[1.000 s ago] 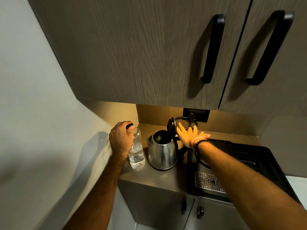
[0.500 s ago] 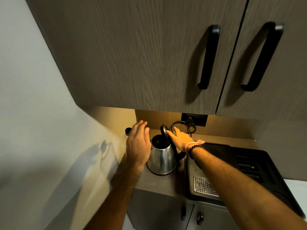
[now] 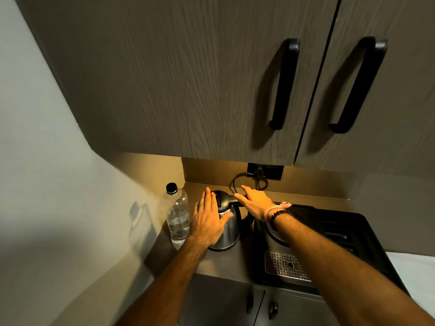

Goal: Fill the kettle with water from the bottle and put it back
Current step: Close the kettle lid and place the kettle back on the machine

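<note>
A steel kettle [image 3: 229, 231] with a black lid [image 3: 223, 198] stands on the counter, and the lid is down. My left hand [image 3: 208, 220] lies flat against the kettle's left side, fingers straight and together, gripping nothing. My right hand [image 3: 255, 201] rests open on the black handle at the kettle's top right. A clear plastic bottle [image 3: 178, 220] with a black cap stands upright just left of the kettle, partly filled with water, and neither hand touches it.
A black coffee machine [image 3: 329, 245] with a metal drip grate [image 3: 284, 267] sits right of the kettle. A black cable [image 3: 237, 180] runs to a wall socket [image 3: 264, 170] behind. Upper cabinet doors with black handles [image 3: 283, 83] hang overhead. A wall closes the left side.
My left hand let go of the bottle and moved right onto the kettle's side. The kettle lid, open before, is now shut under my right hand.
</note>
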`<state>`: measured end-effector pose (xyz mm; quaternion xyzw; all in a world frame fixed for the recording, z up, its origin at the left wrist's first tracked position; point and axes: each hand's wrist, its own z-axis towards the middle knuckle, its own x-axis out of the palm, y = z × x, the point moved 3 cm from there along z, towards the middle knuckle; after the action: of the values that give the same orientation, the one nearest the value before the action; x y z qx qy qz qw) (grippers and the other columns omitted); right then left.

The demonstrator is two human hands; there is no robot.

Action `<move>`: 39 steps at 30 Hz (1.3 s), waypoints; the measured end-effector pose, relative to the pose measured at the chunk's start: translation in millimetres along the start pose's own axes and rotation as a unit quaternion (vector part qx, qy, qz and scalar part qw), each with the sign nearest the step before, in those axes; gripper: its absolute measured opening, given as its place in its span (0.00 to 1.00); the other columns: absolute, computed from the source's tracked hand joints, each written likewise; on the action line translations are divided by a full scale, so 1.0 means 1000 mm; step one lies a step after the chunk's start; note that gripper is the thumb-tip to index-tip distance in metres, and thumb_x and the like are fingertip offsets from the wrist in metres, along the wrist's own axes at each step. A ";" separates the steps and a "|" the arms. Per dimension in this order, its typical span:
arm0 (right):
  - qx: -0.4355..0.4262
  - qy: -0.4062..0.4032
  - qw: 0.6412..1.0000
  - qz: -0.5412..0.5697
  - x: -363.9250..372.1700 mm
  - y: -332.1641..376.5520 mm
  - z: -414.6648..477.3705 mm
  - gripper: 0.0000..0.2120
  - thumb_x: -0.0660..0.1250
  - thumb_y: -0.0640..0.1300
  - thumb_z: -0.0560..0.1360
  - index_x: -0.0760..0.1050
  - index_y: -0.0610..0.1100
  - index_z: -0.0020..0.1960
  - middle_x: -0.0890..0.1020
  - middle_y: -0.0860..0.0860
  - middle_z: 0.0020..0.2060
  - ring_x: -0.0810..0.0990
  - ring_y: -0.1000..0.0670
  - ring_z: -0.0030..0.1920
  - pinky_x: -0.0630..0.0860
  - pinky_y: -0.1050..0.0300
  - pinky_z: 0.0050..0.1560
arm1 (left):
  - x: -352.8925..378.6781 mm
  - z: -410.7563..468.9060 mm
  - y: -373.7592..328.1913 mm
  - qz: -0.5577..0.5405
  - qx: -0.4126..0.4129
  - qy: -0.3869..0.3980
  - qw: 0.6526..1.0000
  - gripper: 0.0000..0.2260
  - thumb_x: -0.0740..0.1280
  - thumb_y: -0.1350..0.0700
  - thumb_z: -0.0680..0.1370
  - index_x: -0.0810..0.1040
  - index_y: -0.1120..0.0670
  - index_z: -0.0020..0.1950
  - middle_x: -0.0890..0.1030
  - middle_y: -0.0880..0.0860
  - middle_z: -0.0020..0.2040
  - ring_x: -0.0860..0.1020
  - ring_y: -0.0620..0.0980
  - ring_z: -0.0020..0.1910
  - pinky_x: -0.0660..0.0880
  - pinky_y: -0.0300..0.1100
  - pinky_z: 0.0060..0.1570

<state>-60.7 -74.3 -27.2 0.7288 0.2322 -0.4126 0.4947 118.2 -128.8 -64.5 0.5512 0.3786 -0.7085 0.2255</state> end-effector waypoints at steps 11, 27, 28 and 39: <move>-0.057 0.023 0.998 0.008 0.010 -0.002 -0.004 0.32 0.69 0.53 0.77 0.63 0.47 0.77 0.72 0.44 0.72 0.70 0.43 0.72 0.66 0.45 0.73 | 0.004 -0.014 0.005 -0.107 -0.065 -0.027 0.992 0.47 0.49 0.26 0.73 0.35 0.56 0.79 0.30 0.59 0.77 0.34 0.57 0.77 0.43 0.56 0.75; -0.052 -0.065 0.989 0.126 -0.001 -0.019 -0.006 0.16 0.74 0.39 0.73 0.79 0.44 0.60 0.83 0.45 0.56 0.79 0.47 0.58 0.73 0.53 0.61 | 0.014 -0.006 -0.003 -0.401 -0.257 -0.104 0.873 0.62 0.80 0.36 0.58 0.47 0.52 0.80 0.59 0.57 0.79 0.59 0.60 0.76 0.63 0.60 0.71; -0.054 -0.076 0.987 0.129 -0.005 -0.020 -0.007 0.16 0.74 0.39 0.73 0.79 0.43 0.60 0.83 0.45 0.56 0.79 0.47 0.58 0.73 0.53 0.61 | 0.011 -0.004 -0.007 -0.396 -0.250 -0.110 0.877 0.61 0.80 0.36 0.59 0.48 0.53 0.80 0.59 0.57 0.79 0.60 0.60 0.76 0.62 0.59 0.70; -0.053 -0.177 0.975 0.120 -0.091 -0.062 -0.049 0.16 0.73 0.39 0.73 0.80 0.42 0.60 0.83 0.44 0.55 0.78 0.50 0.53 0.72 0.57 0.57 | -0.021 0.025 -0.098 -0.428 -0.148 -0.110 0.885 0.61 0.81 0.39 0.61 0.46 0.54 0.81 0.58 0.57 0.79 0.58 0.58 0.77 0.61 0.56 0.72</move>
<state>-138.8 1.5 24.1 0.6400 0.0732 -0.4593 0.6117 36.8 -91.1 -14.0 0.2142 0.6514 -0.7276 0.0191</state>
